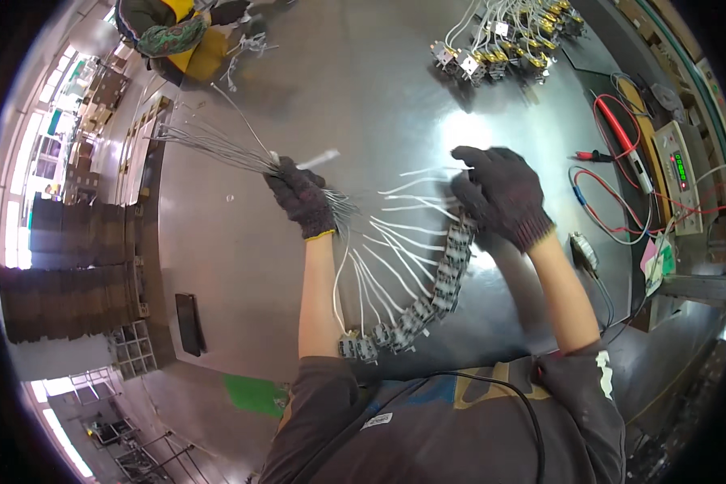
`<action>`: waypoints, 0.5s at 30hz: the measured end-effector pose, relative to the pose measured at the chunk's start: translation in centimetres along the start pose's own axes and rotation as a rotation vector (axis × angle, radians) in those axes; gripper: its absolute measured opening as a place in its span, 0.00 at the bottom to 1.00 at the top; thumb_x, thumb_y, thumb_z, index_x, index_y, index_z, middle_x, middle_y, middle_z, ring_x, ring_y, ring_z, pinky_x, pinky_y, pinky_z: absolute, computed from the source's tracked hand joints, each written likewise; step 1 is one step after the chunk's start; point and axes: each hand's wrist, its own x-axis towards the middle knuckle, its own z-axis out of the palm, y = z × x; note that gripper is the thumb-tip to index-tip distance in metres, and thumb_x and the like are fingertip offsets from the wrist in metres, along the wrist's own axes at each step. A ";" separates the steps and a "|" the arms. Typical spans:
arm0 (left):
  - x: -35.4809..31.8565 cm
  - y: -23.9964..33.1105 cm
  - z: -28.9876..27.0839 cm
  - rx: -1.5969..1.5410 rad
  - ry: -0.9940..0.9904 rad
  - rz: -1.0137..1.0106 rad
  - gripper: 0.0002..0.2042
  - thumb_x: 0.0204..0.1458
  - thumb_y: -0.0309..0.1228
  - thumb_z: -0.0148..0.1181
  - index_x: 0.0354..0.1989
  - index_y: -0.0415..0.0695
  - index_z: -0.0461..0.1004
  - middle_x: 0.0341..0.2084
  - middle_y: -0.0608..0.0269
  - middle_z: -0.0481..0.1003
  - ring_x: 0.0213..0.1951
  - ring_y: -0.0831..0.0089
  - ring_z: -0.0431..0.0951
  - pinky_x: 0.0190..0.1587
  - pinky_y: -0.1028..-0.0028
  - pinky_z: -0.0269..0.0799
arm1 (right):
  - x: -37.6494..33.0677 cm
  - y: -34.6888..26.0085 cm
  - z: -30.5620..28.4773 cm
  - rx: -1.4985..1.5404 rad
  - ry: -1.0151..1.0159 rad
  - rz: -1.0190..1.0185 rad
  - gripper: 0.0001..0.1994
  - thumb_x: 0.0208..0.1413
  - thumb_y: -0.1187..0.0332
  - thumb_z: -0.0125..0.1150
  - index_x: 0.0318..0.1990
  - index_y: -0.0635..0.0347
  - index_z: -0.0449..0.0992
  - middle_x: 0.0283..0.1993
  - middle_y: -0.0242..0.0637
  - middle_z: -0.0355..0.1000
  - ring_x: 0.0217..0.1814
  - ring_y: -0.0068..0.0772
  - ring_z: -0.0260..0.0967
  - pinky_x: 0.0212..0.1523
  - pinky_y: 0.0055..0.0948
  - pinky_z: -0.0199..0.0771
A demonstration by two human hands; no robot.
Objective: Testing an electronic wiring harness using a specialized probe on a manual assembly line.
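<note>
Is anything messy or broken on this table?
Nothing looks broken. The left hand grips a bundle of white wires that fan out loosely, and the right hand touches the curved row of small grey parts. The red cable lies tangled.

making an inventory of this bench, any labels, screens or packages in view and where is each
Test meter: right edge of the table, long beige box with a small green-lit screen.
Pink and green tags: just below the meter, small paper slips.
White label: on the person's dark shirt, small rectangle.
</note>
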 end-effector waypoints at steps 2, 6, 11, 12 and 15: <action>-0.8 -0.3 1.0 -0.025 -0.070 -0.083 0.13 0.67 0.41 0.55 0.51 0.47 0.67 0.24 0.72 0.66 0.18 0.82 0.63 0.19 0.77 0.60 | -3.5 -0.4 -0.2 0.035 0.191 0.030 0.19 0.57 0.59 0.64 0.55 0.51 0.75 0.44 0.40 0.79 0.48 0.46 0.75 0.51 0.43 0.74; -3.5 -1.9 3.0 0.021 -0.238 -0.111 0.15 0.68 0.47 0.53 0.44 0.47 0.70 0.23 0.73 0.65 0.18 0.83 0.62 0.19 0.78 0.58 | -9.1 0.1 -0.3 0.019 0.341 0.181 0.20 0.53 0.60 0.64 0.54 0.53 0.75 0.46 0.42 0.77 0.47 0.48 0.73 0.50 0.44 0.73; -6.8 -1.7 5.4 -0.051 -0.419 -0.249 0.18 0.67 0.52 0.49 0.37 0.50 0.72 0.20 0.73 0.65 0.21 0.82 0.64 0.24 0.76 0.62 | -14.4 0.9 -1.8 0.164 0.361 0.379 0.26 0.52 0.60 0.67 0.57 0.61 0.72 0.52 0.49 0.75 0.52 0.52 0.74 0.53 0.45 0.73; -7.2 -1.0 6.0 -0.084 -0.464 -0.273 0.19 0.66 0.53 0.50 0.38 0.49 0.72 0.21 0.73 0.66 0.22 0.81 0.65 0.25 0.75 0.64 | -15.1 1.0 -2.3 0.226 0.383 0.408 0.27 0.51 0.59 0.67 0.57 0.62 0.72 0.53 0.49 0.75 0.52 0.53 0.74 0.54 0.46 0.73; -7.9 1.6 8.3 -0.112 -0.586 -0.275 0.20 0.65 0.53 0.52 0.41 0.47 0.73 0.24 0.71 0.68 0.25 0.79 0.67 0.28 0.74 0.67 | -16.8 1.4 -4.0 0.029 0.457 0.276 0.27 0.50 0.60 0.67 0.57 0.62 0.72 0.49 0.48 0.76 0.48 0.52 0.75 0.50 0.47 0.74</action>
